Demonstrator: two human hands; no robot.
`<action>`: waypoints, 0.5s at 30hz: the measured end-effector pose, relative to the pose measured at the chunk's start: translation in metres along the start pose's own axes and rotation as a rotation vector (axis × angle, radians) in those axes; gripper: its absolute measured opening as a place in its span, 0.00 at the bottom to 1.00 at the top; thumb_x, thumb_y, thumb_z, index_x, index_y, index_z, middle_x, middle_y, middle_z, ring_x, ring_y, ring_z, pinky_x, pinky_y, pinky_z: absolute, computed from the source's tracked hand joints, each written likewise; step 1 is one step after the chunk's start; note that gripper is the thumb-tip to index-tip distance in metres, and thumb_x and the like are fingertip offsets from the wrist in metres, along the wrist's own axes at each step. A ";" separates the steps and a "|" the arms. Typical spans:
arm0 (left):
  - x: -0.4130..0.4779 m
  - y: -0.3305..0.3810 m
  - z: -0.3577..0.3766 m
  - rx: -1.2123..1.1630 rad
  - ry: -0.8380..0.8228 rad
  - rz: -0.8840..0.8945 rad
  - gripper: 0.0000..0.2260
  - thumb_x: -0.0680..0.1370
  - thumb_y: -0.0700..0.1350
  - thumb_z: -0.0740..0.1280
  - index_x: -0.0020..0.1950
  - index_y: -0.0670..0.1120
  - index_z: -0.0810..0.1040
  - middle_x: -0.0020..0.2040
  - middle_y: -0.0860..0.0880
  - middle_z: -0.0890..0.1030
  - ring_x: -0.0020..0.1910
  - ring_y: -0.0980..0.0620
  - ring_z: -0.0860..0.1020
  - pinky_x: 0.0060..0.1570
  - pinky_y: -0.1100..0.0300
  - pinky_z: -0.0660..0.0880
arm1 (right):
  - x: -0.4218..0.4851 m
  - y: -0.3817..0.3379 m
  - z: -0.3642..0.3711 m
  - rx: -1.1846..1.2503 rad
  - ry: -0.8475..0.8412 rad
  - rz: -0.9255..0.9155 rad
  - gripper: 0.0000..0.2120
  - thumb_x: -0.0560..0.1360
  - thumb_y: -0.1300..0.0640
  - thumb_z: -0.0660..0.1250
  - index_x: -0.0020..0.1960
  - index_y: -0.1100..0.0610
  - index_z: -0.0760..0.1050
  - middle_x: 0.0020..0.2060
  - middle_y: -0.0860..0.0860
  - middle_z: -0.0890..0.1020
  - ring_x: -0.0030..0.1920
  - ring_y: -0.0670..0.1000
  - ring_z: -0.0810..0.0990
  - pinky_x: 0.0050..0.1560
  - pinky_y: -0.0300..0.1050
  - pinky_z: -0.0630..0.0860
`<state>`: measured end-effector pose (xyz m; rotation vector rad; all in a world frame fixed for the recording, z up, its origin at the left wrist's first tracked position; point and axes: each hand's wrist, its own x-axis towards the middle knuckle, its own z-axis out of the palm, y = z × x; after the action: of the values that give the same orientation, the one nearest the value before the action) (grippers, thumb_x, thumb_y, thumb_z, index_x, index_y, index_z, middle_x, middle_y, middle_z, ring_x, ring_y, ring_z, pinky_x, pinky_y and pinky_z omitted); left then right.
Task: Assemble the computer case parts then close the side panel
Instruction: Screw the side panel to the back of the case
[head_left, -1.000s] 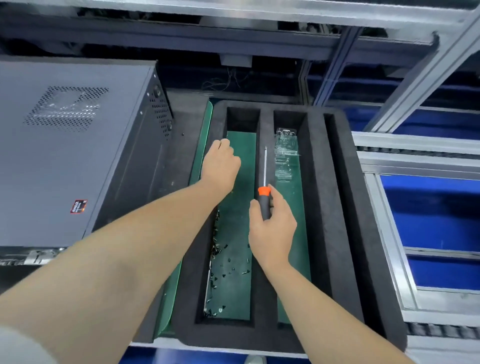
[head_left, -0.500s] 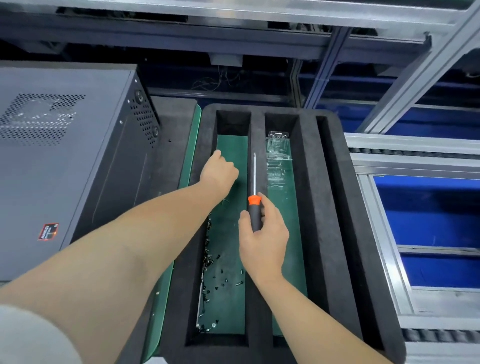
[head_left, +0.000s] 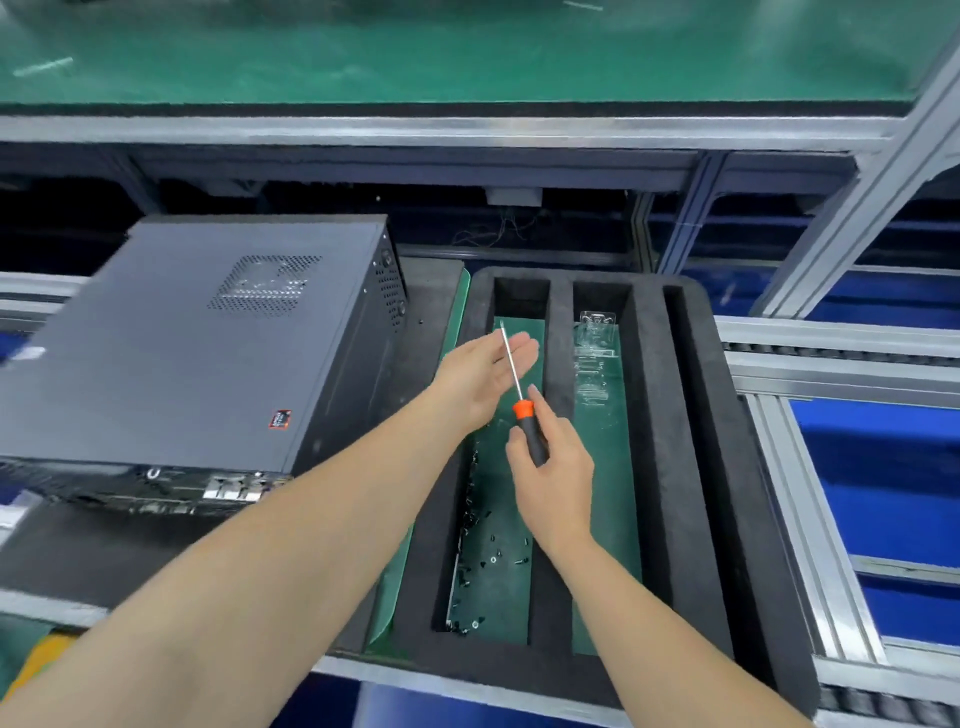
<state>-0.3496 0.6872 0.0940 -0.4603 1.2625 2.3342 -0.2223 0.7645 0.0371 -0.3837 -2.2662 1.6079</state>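
Observation:
The grey computer case (head_left: 171, 353) lies on its side at the left, its vented side panel facing up. My right hand (head_left: 550, 467) grips the black and orange handle of a screwdriver (head_left: 524, 415), whose shaft points up and left across my left palm. My left hand (head_left: 488, 374) is held flat, palm turned up, fingers straight, above the left slot of the black foam tray (head_left: 665, 441). Several small black screws (head_left: 483, 551) lie loose in that slot on the green mat.
Clear plastic packaging (head_left: 595, 353) lies in the tray's middle slot. An aluminium frame post (head_left: 857, 192) rises at the right and a green-topped shelf (head_left: 415, 57) runs overhead. Blue panels and conveyor rails (head_left: 831, 364) lie to the right.
My left hand lifted out of the screw slot and turned palm up with fingers spread straight. The screwdriver tilted left over that palm. The camera view rose and pulled back.

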 end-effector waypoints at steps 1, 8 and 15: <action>-0.011 0.010 0.000 -0.048 -0.019 0.015 0.16 0.85 0.42 0.63 0.68 0.33 0.73 0.59 0.38 0.83 0.52 0.47 0.86 0.47 0.59 0.83 | -0.002 -0.009 0.000 0.006 0.000 -0.032 0.25 0.81 0.57 0.68 0.76 0.43 0.73 0.42 0.43 0.76 0.46 0.47 0.77 0.53 0.44 0.77; -0.084 0.089 0.004 -0.198 -0.053 0.215 0.18 0.87 0.43 0.58 0.69 0.31 0.71 0.67 0.37 0.78 0.52 0.47 0.84 0.44 0.59 0.83 | -0.001 -0.092 0.003 -0.023 -0.032 -0.251 0.25 0.79 0.57 0.68 0.75 0.47 0.75 0.37 0.44 0.70 0.43 0.42 0.74 0.45 0.28 0.69; -0.147 0.142 -0.035 -0.210 -0.059 0.344 0.16 0.87 0.43 0.57 0.64 0.31 0.73 0.62 0.37 0.80 0.51 0.46 0.85 0.45 0.58 0.83 | -0.036 -0.152 0.032 -0.106 -0.071 -0.405 0.28 0.77 0.48 0.63 0.76 0.45 0.73 0.38 0.40 0.69 0.42 0.44 0.74 0.41 0.33 0.69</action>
<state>-0.2978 0.5556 0.2457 -0.2515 1.1484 2.7630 -0.2066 0.6732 0.1672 0.1073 -2.2999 1.3170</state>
